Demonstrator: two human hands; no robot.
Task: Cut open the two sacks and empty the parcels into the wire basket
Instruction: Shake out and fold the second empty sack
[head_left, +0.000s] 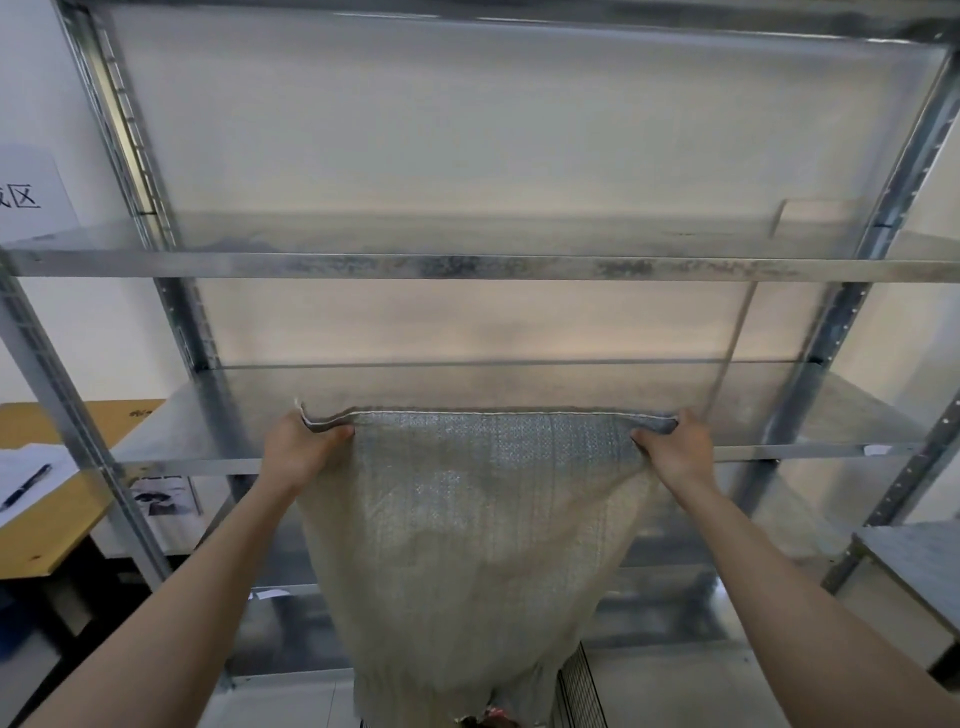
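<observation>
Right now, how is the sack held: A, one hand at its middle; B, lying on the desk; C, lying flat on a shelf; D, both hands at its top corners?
D: the left hand and the right hand each grip a top corner of the sack, which hangs down between them.

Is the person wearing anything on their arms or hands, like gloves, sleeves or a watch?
Nothing shows. The left hand and right hand are ungloved, with no rings visible. The left forearm and right forearm are bare to the picture's edge: no sleeve, watch or wristband in view.
</observation>
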